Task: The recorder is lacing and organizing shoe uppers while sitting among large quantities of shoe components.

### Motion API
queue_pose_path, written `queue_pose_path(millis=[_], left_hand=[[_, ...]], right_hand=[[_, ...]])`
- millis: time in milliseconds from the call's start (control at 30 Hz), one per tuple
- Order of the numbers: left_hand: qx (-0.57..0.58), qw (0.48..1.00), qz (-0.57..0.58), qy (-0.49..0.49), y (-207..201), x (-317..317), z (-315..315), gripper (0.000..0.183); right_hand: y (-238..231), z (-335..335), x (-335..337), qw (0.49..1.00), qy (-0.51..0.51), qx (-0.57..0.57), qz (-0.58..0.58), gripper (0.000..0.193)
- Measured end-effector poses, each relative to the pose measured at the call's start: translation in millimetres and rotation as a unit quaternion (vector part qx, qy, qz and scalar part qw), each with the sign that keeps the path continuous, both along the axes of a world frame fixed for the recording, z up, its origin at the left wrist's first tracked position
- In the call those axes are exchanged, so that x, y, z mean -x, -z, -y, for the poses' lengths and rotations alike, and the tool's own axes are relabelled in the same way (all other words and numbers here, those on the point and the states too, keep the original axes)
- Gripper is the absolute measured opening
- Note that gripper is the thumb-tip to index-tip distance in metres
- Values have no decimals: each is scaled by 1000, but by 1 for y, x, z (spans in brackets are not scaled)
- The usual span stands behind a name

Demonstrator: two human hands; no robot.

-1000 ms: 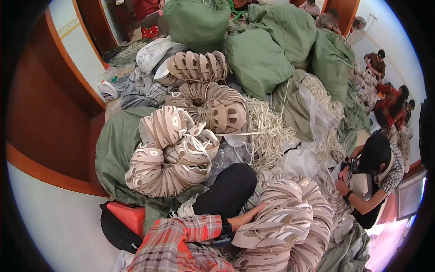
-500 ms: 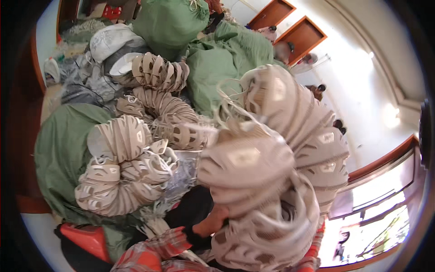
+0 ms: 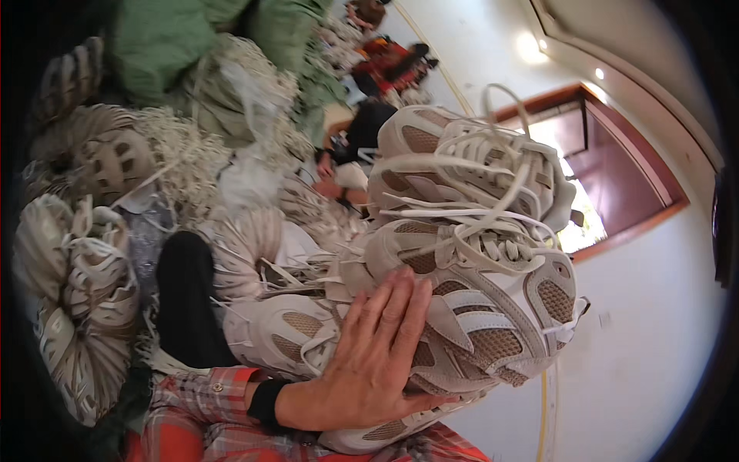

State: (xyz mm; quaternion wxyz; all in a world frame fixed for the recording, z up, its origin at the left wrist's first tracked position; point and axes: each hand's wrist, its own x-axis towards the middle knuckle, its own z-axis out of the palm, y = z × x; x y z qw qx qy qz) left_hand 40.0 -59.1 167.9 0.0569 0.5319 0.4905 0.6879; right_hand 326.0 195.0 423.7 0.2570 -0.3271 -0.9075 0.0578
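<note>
One hand in view: the person's left hand (image 3: pixel 362 369), back toward the camera, fingers extended and laid flat against the side of a stack of beige shoe uppers (image 3: pixel 493 316), thumb apart near its lower edge. Not closed around anything that showed. Right hand out of sight; couldn't tell what it held.

Stack filled the centre-right, close to the camera, brown mesh panels showing, toes mostly left, heels right. Loose pale laces (image 3: pixel 504 208) looped over its upper part. More of the uppers sat behind and below the left hand. Plaid sleeve (image 3: pixel 200 408) and black wristband (image 3: pixel 265 404) at lower centre-left, black-clad knee (image 3: pixel 185 300) just above the sleeve.

Step in hand, judged: steadying and handling the nested stack. Next move would seem to call for firm support from both sides, uppers kept nested, dangling laces kept off the fingers.

Around: another bundle of uppers (image 3: pixel 85 377) at far left, a tangle of cream cords (image 3: pixel 188 165) beyond the knee, green sacks (image 3: pixel 158 50) at top left. A co-worker (image 3: pixel 373 127) sat behind the stack, hands partly visible; whatever those held was too small to tell.
</note>
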Motion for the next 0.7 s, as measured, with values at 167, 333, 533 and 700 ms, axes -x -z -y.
queue_pose_path(millis=[167,333,533,700], left_hand=[[1,997,-17,76,-3,-20,-26,110],[-17,998,63,24,31,-8,2,112],[28,913,315,259,81,32,11,102],[117,974,153,-116,235,40,-22,100]], right_hand=[[-26,10,4,998,52,-26,-5,47],[28,-34,131,996,-69,42,-33,48],[148,39,458,881,-422,195,-87,48],[155,127,520,825,-509,230,-87,48]])
